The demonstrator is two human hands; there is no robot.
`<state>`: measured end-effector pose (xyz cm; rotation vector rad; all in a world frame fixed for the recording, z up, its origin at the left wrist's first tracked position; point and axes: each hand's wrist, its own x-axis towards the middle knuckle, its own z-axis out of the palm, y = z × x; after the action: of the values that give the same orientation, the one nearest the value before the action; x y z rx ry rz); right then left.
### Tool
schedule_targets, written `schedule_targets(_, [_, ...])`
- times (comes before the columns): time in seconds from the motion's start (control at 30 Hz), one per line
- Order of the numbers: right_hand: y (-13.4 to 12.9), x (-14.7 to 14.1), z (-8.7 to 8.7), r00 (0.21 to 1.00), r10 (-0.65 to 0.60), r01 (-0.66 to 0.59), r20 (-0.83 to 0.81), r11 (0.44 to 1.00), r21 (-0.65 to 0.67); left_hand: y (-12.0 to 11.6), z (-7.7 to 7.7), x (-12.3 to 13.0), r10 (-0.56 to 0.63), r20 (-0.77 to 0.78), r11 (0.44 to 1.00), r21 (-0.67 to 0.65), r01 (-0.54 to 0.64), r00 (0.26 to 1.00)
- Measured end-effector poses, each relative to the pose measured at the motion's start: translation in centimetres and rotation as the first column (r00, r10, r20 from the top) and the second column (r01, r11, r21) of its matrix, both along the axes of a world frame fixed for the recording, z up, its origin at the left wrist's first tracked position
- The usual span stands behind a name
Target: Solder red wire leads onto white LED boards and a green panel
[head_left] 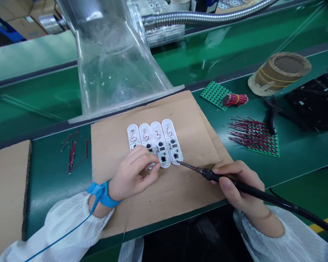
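Observation:
Several white oblong circuit boards (168, 143) lie side by side on a cardboard sheet, with thin red wires and black parts on them. My right hand (242, 185) grips a soldering iron (221, 177), its tip touching or just above the lower end of the rightmost board. Over the lower ends of the left boards, my left hand (136, 169) pinches a thin strand of solder wire (166, 162) that points toward the iron's tip. Its fingers partly cover those boards. A blue wrist strap (105, 194) with a cord circles my left wrist.
A clear fume hood (117, 72) stands behind the cardboard (186, 196). At right are a green board with dark red wires (254, 134), a bundle of red wires (236, 99), black pliers (270, 116) and a cardboard tube (278, 72). Loose wires (72, 154) lie at left.

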<state>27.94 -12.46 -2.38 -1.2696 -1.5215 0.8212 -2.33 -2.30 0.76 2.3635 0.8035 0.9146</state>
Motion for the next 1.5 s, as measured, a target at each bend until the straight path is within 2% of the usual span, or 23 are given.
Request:
schedule_targets(0.13, [0.0,-0.3,0.4,0.998,-0.029,0.028,-0.048,0.999,-0.018,0.0,0.0,-0.1,0.002,0.008,1.000,0.003,-0.002,1.000])
schedule_targets(0.27, [0.2,-0.4,0.7,1.000,-0.007,0.007,-0.002,1.000,-0.019,0.0,-0.1,0.0,-0.007,0.006,1.000,-0.004,0.007,1.000])
schedule_targets(0.43, [0.0,0.0,0.1,0.999,-0.015,0.015,-0.039,1.000,-0.003,0.0,0.1,0.1,-0.016,0.019,1.000,-0.002,0.016,1.000])
schedule_targets(0.57, [0.0,-0.4,0.6,0.983,-0.083,0.091,-0.162,0.995,0.042,0.4,0.7,-1.5,0.036,0.034,0.996,-0.083,-0.033,0.999])
schedule_targets(0.67, [0.4,-2.0,1.8,0.964,-0.173,0.177,-0.200,0.984,-0.001,0.9,0.5,-3.4,0.016,0.062,0.992,-0.127,-0.008,0.998])
schedule_targets(0.73, [0.7,-3.2,2.0,0.954,-0.192,0.190,-0.229,0.981,-0.030,1.0,0.1,-4.3,-0.008,0.066,0.991,-0.132,0.017,0.998])
schedule_targets(0.87, [0.6,-4.1,0.6,0.968,-0.144,0.149,-0.205,0.989,0.007,0.6,-0.8,-4.7,0.014,0.080,0.981,-0.195,0.002,0.997])
schedule_targets(1.03, [0.0,-3.3,-1.0,0.968,-0.099,0.112,-0.231,0.993,0.041,0.4,-0.8,-4.2,-0.094,0.056,0.979,-0.174,0.102,0.994])
schedule_targets(1.5, [0.0,-3.3,-0.7,0.984,-0.049,0.055,-0.169,0.998,0.030,0.6,-0.4,-3.6,-0.086,-0.026,0.987,-0.136,0.082,0.996])
